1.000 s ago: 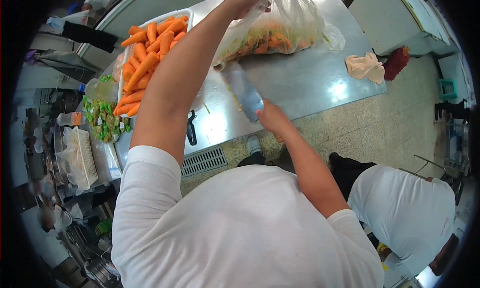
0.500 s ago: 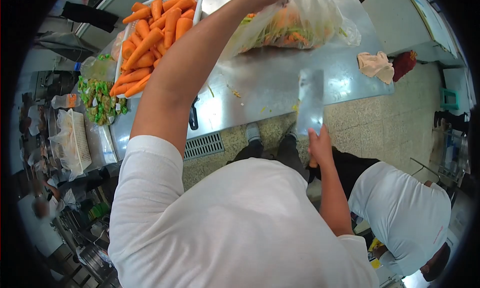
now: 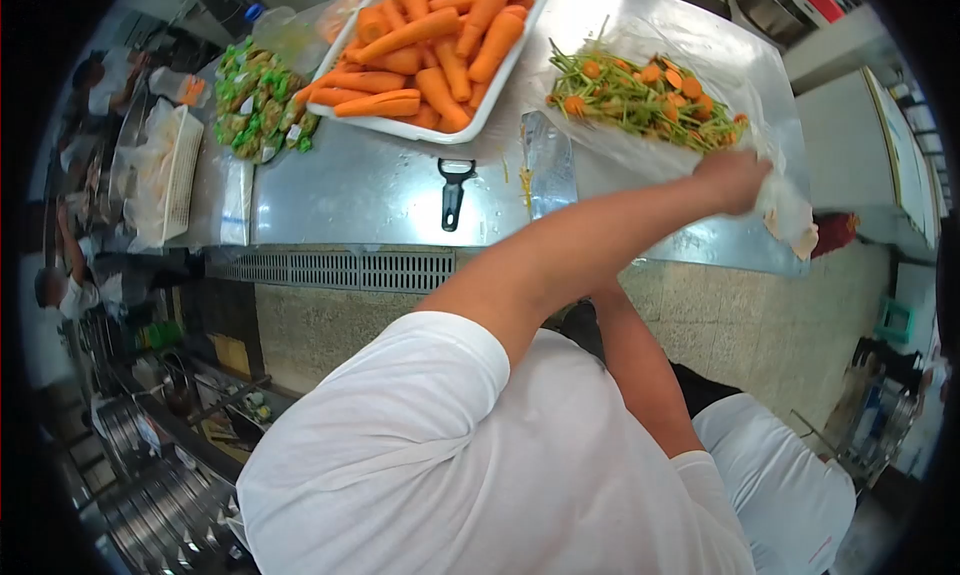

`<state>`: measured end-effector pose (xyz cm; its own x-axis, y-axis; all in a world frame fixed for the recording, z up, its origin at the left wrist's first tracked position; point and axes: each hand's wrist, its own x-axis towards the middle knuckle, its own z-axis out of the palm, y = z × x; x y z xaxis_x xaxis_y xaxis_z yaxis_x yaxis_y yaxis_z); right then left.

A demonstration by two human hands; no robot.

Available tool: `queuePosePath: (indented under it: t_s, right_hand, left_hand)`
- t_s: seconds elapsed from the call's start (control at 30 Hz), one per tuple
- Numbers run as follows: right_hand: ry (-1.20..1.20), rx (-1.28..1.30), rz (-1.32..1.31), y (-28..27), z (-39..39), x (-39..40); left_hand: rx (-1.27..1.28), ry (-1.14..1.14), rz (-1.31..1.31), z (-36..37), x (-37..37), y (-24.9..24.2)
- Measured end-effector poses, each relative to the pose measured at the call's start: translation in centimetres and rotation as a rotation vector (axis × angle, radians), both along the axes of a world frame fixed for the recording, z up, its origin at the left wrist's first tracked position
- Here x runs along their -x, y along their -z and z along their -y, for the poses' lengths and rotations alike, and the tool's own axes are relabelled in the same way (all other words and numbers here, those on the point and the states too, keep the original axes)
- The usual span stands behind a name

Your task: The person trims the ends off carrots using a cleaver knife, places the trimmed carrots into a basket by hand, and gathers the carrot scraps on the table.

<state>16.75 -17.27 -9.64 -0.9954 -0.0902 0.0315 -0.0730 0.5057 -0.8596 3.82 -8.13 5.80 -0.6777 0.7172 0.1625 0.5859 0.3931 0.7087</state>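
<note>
My left hand [image 3: 735, 182], blurred by motion, is curled closed at the near right edge of a clear plastic bag [image 3: 620, 140]. The bag lies spread on the steel table with carrot tops and orange carrot ends [image 3: 660, 100] piled on it. My left forearm crosses in front of me and hides my right hand. Beyond that forearm the broad blade of a cleaver [image 3: 550, 170] points away over the table, in line with the hidden right hand. A pale cloth [image 3: 795, 225] lies just right of my left hand.
A white basket [image 3: 478, 125] of whole carrots [image 3: 455, 67] stands at the back. A black peeler [image 3: 453, 195] lies before it. Green-wrapped bundles [image 3: 260, 100] and a cream basket [image 3: 182, 175] are further left. Another person [image 3: 770, 475] in white is at my lower right.
My left hand has come down from the raised bag to its near right side, and the trimmings lie uncovered. The cleaver has moved left, and the view has shifted, bringing the whole peeler into sight.
</note>
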Motion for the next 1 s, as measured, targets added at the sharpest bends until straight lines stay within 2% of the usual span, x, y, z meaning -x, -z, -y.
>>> queuePosePath:
  t_s: [0.03,0.1,0.17,0.2,0.23,0.27,0.3,0.33,0.37,0.4,0.5,0.57,0.67,0.73,0.8,0.87,0.9,0.93,0.97,1.0]
  right_hand:
    - [-0.001,-0.014,0.153,-0.6,0.1,0.5]
    - [0.010,-0.046,0.464,-1.6,-0.2,1.2]
    - [0.021,-0.061,0.607,-1.2,-0.7,1.9]
    - [-0.004,-0.143,0.420,0.4,-0.8,1.8]
    - [-0.026,-0.224,0.236,2.0,-0.9,1.6]
    - [-0.034,-0.260,0.148,2.2,-0.8,1.6]
    - [-0.039,-0.299,0.059,2.4,-0.7,1.5]
    - [0.046,-0.241,0.207,1.3,-0.1,1.9]
    - [0.127,-0.183,0.355,-0.1,0.5,2.1]
    - [0.130,-0.129,0.482,-1.5,0.7,2.3]
    - [0.063,-0.221,0.339,0.0,1.8,1.9]
    - [0.061,-0.217,0.342,0.3,2.2,1.7]
    - [0.051,-0.215,0.330,-0.2,2.6,1.4]
    - [0.065,-0.223,0.312,-0.9,2.5,1.0]
    - [0.057,-0.268,0.320,-1.4,2.7,0.9]
    - [0.061,-0.237,0.343,-1.7,2.6,0.9]
    - [0.049,-0.209,0.363,-1.8,2.6,0.9]
    - [0.056,-0.207,0.362,-2.0,2.6,0.9]
    - [0.056,-0.203,0.367,-2.3,2.7,1.1]
    - [0.060,-0.198,0.376,-2.5,2.7,1.1]
  left_hand:
    - [0.013,0.053,-0.038,0.3,-1.6,1.2]
    - [-0.188,0.103,-0.261,4.1,-4.6,2.1]
    - [-0.489,0.177,-0.300,10.3,-5.5,2.3]
    - [-0.491,0.103,-0.282,14.0,-6.0,3.4]
    - [-0.268,0.003,-0.176,18.6,-6.1,4.0]
    - [-0.246,-0.126,-0.214,23.4,-6.4,5.1]
    - [-0.202,-0.351,-0.179,26.9,-6.7,7.6]
    - [0.097,-0.479,-0.152,30.3,-7.0,8.1]
    - [0.289,-0.541,-0.248,33.1,-7.2,9.5]
    - [0.373,-0.601,-0.152,35.0,-7.3,10.6]
    - [0.295,-0.705,-0.060,38.8,-6.6,13.5]
    - [0.294,-0.813,-0.045,40.7,-5.9,13.3]
    - [0.360,-0.937,-0.139,43.6,-5.5,13.4]
    - [0.386,-0.936,-0.182,43.2,-5.1,12.2]
    - [0.640,-0.840,-0.187,41.8,-5.1,9.4]
    - [0.429,-0.616,-0.079,38.1,-4.5,7.9]
    - [0.215,-0.489,-0.095,35.6,-4.1,7.8]
    - [0.106,-0.361,-0.056,32.9,-3.1,6.8]
    - [0.161,-0.317,-0.022,29.9,-1.9,5.0]
    - [0.103,-0.307,-0.138,27.5,0.0,6.2]
